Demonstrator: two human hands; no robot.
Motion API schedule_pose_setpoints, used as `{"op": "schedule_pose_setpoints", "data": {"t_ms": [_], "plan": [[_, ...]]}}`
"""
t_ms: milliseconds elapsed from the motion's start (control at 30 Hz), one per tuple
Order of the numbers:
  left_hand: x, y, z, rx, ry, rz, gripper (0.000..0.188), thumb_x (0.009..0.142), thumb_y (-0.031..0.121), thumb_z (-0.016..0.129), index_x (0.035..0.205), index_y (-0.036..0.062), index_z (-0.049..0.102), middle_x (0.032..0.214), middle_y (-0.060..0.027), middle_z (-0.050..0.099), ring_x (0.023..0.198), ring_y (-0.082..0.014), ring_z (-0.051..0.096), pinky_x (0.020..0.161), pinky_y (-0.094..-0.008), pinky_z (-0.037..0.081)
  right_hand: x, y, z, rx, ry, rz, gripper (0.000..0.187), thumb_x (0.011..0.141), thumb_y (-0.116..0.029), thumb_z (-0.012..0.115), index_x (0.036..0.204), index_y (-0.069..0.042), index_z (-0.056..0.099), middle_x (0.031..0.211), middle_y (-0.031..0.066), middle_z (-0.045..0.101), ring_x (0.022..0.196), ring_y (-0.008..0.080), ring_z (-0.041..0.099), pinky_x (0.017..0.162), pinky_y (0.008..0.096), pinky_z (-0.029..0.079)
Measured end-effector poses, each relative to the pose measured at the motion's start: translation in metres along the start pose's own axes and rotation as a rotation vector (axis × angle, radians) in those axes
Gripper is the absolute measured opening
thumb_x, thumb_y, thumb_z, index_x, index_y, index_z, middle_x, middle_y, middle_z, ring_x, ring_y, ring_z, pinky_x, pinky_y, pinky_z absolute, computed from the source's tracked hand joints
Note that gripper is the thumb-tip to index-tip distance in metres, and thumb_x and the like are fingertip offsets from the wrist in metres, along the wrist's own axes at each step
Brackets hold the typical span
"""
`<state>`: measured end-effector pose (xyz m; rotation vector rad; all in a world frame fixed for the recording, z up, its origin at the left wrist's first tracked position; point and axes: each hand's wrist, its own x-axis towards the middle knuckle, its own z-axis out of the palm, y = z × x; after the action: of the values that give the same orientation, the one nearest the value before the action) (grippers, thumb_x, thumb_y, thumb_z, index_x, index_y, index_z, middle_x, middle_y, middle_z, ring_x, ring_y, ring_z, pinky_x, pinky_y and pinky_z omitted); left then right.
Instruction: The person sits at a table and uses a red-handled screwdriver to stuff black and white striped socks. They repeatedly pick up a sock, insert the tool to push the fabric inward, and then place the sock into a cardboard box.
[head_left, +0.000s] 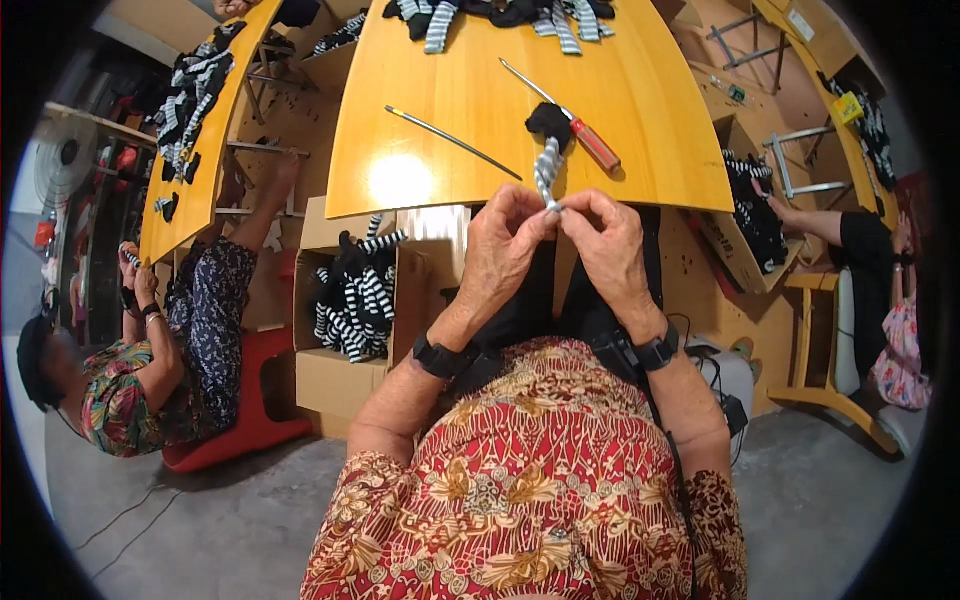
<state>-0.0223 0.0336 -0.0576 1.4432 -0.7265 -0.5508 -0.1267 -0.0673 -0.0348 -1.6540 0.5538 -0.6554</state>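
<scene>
A narrow striped fabric tube [546, 169], grey and white with a black end [549, 122], reaches from the table's near edge toward me. Both of my hands pinch its near end: my left hand [503, 246] and my right hand [608, 248] meet there, thumbs and forefingers almost touching. The black end rests on the table beside a screwdriver [598, 147] with a red handle, overlapping its shaft. Farther left on the yellow table [640, 90] lies a thin dark rod [450, 137] with a yellow tip.
Striped and black fabric pieces [562, 25] lie along the table's far edge. Below its left corner stands an open cardboard box [345, 385] of similar pieces; another box [722, 250] stands right. Co-workers sit at side tables, one left [140, 395], one right [900, 340].
</scene>
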Motion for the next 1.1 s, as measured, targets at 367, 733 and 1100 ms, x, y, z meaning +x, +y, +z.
{"op": "schedule_pose_setpoints", "data": {"t_ms": [367, 733, 1100], "plan": [[0.004, 0.005, -0.004, 0.375, 0.073, 0.142, 0.012, 0.086, 0.006, 0.060, 0.096, -0.0015, 0.062, 0.070, -0.0053, 0.065, 0.065, -0.0104, 0.062, 0.060, -0.0265, 0.050, 0.008, 0.007, -0.010, 0.295, -0.265, 0.177, 0.009, 0.086, -0.010, 0.063, 0.086, -0.001, 0.062, 0.079, -0.0045, 0.059, 0.074, 0.0041, 0.051, 0.068, 0.0208, 0.043], [0.007, 0.003, -0.018, -0.537, -0.169, -0.389, 0.011, 0.089, 0.009, 0.059, 0.098, 0.0026, 0.062, 0.078, 0.0018, 0.059, 0.068, -0.0064, 0.051, 0.066, -0.0210, 0.043, 0.012, 0.005, -0.005, 0.140, -0.082, 0.046, 0.007, 0.084, -0.005, 0.061, 0.080, 0.001, 0.060, 0.077, -0.0009, 0.059, 0.072, 0.0049, 0.053, 0.065, 0.0217, 0.044], [-0.002, -0.016, -0.014, -0.516, -0.143, -0.321, 0.007, 0.091, 0.013, 0.063, 0.092, 0.0089, 0.058, 0.081, 0.0017, 0.059, 0.073, -0.0083, 0.056, 0.068, -0.0222, 0.047, 0.006, 0.023, -0.002, 0.331, -0.008, 0.117, 0.003, 0.087, -0.006, 0.061, 0.087, -0.003, 0.063, 0.074, -0.0022, 0.058, 0.067, 0.0037, 0.051, 0.060, 0.0200, 0.042]]}}
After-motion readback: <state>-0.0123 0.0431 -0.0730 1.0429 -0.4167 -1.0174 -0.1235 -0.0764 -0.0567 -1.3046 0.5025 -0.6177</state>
